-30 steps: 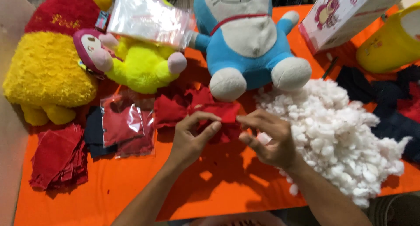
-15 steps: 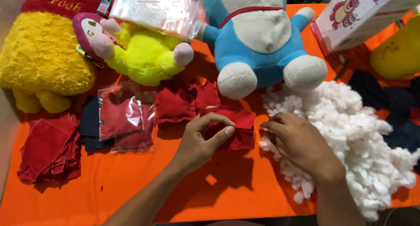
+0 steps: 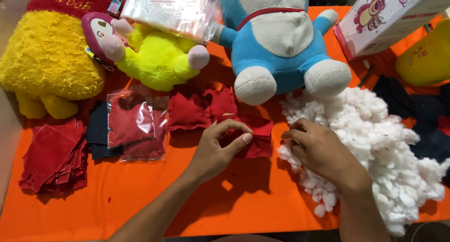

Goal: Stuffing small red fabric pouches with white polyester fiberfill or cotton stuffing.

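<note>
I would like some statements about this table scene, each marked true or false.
1. The left hand pinches a small red pouch. True.
2. The right hand rests on the blue plush toy. False: it is at the white stuffing pile.
3. A stack of red cloth squares lies at the left end of the orange table. True.
4. The yellow-green plush lies right of the blue one. False: it lies left of it.
</note>
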